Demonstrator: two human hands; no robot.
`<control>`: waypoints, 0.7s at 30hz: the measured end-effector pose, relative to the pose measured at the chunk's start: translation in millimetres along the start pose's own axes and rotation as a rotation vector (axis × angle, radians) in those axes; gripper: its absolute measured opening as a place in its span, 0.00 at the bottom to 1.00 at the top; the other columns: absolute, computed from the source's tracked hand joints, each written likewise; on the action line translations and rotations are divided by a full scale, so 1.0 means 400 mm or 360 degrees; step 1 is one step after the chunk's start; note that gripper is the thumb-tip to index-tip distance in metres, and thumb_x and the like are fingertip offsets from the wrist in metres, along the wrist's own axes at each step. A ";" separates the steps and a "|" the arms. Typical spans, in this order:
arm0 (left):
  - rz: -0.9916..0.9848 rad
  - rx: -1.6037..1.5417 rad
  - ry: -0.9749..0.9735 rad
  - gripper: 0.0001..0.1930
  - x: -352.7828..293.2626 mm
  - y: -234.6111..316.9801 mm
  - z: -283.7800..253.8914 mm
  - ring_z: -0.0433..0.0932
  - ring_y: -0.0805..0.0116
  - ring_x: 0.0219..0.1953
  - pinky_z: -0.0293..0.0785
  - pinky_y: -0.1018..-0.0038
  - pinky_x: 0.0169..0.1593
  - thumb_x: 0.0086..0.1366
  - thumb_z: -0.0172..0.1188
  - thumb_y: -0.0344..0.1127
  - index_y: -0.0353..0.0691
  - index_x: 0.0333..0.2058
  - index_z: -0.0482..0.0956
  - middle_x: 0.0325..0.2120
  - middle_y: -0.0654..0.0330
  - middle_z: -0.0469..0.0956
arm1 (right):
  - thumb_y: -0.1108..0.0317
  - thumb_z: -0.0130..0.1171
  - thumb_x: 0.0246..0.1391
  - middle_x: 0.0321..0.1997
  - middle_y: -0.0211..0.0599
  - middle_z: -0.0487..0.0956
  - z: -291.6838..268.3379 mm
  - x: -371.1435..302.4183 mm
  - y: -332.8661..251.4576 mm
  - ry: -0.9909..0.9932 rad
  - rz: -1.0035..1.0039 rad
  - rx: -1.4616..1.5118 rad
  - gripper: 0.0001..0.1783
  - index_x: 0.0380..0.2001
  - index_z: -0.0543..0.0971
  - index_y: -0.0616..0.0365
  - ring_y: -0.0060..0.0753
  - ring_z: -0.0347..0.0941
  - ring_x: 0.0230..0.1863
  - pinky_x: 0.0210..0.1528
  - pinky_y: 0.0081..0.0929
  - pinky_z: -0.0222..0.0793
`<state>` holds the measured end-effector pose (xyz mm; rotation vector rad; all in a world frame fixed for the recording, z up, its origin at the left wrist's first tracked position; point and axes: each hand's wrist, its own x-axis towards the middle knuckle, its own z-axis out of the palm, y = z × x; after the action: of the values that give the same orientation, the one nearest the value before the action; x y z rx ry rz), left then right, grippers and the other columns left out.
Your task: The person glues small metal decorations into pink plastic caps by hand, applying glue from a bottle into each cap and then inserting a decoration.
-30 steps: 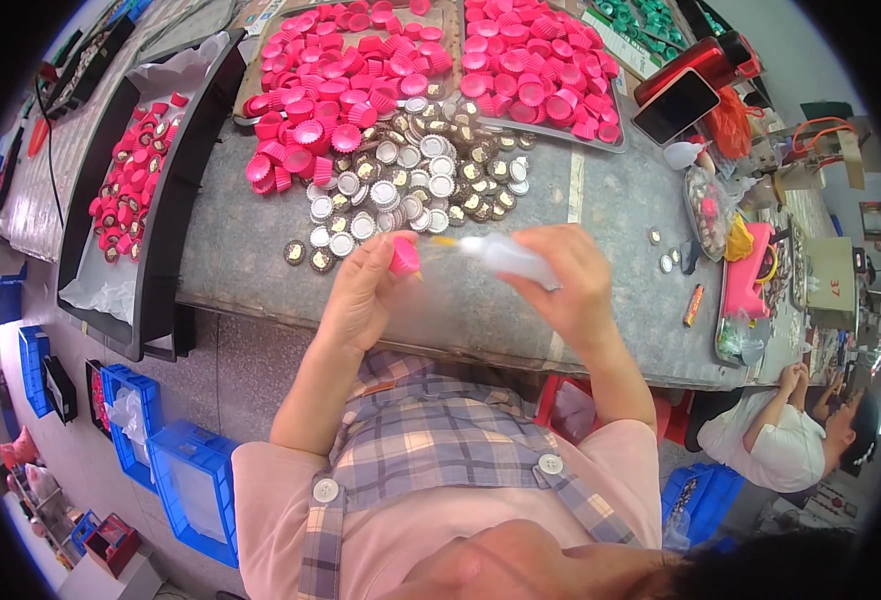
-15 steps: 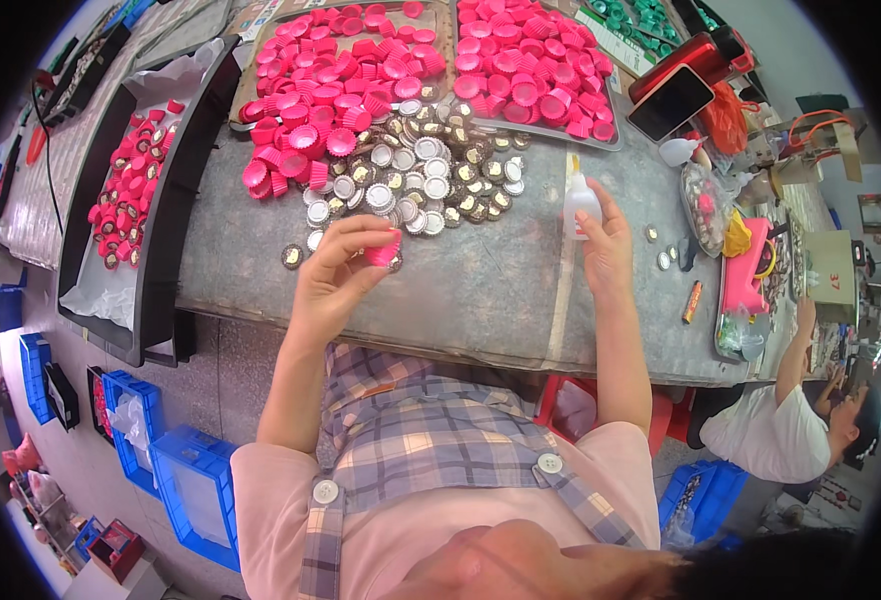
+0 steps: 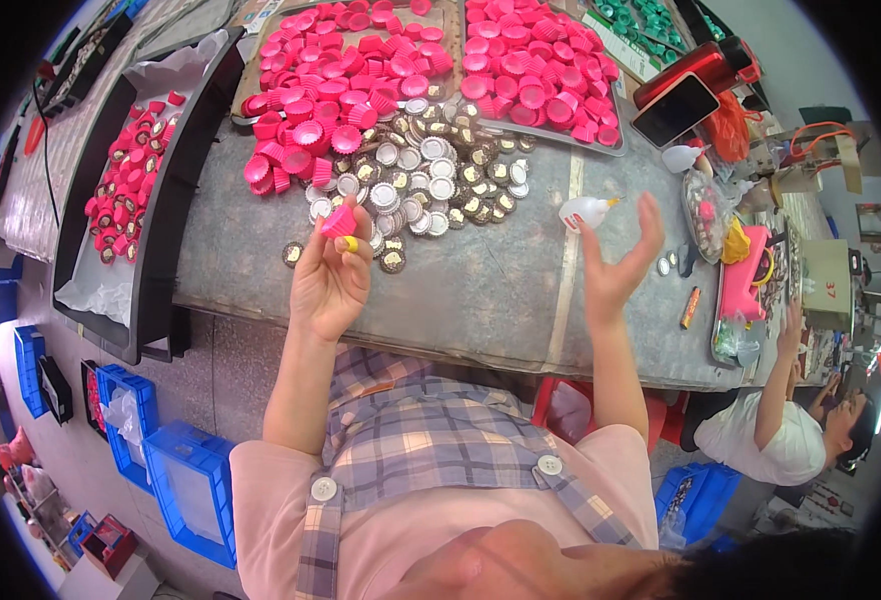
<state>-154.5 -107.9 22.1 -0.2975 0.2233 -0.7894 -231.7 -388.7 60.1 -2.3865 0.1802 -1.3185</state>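
My left hand (image 3: 334, 275) is raised over the near part of the table and pinches a small pink fluted cup (image 3: 339, 222). A yellow band sits on one of its fingers. To the right, my right hand (image 3: 623, 262) has its fingers spread apart. Beside its thumb tip is a white squeeze bottle (image 3: 583, 212), tilted on its side with the yellow tip toward the right; I cannot tell whether the thumb touches it. Beyond my left hand lies a heap of small round fluted caps (image 3: 431, 170), some white-faced, others dark brown with a pale decoration.
Two trays of pink cups (image 3: 541, 70) stand at the back. A long black tray (image 3: 176, 200) with paper and pink pieces is on the left. At right are a phone (image 3: 676, 108), a red flask (image 3: 696, 72) and a pink tape dispenser (image 3: 746, 275). A co-worker (image 3: 771, 435) sits far right.
The squeeze bottle went from upright in my right hand to lying sideways, and that hand has opened. My left hand turned, lifting the pink cup a little up and to the left.
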 end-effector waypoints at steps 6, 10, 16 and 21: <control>0.0014 0.0154 0.0116 0.17 -0.004 -0.023 -0.007 0.71 0.70 0.32 0.74 0.77 0.37 0.64 0.43 0.42 0.41 0.48 0.66 0.44 0.55 0.67 | 0.70 0.63 0.33 0.33 0.33 0.71 0.149 -0.021 -0.103 -0.1130 -0.0509 0.0471 0.18 0.34 0.74 0.53 0.38 0.65 0.38 0.41 0.31 0.61; 0.0114 0.0408 0.0227 0.16 -0.021 -0.027 -0.001 0.72 0.70 0.30 0.74 0.77 0.35 0.64 0.44 0.42 0.42 0.47 0.67 0.43 0.53 0.69 | 0.69 0.62 0.34 0.28 0.31 0.70 0.203 -0.042 -0.088 -0.1161 -0.0543 0.0447 0.13 0.28 0.75 0.54 0.37 0.65 0.34 0.38 0.31 0.61; 0.0211 0.0741 0.0335 0.17 -0.026 -0.025 -0.017 0.69 0.71 0.30 0.71 0.79 0.32 0.64 0.43 0.42 0.40 0.48 0.66 0.42 0.55 0.69 | 0.68 0.60 0.37 0.24 0.30 0.70 0.122 0.005 -0.073 -0.1218 -0.0451 0.0405 0.06 0.23 0.75 0.53 0.34 0.66 0.30 0.36 0.31 0.61; -0.0033 0.0676 0.0249 0.18 0.001 -0.052 -0.038 0.71 0.74 0.27 0.71 0.81 0.29 0.63 0.45 0.43 0.41 0.48 0.65 0.39 0.53 0.72 | 0.66 0.61 0.39 0.24 0.34 0.69 0.103 -0.018 -0.064 -0.1706 -0.0205 0.0436 0.14 0.32 0.73 0.54 0.36 0.66 0.30 0.35 0.29 0.62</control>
<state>-172.5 -124.6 15.1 0.1633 0.1941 -0.8602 -203.6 -351.4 45.5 -2.5211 -0.4328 0.0352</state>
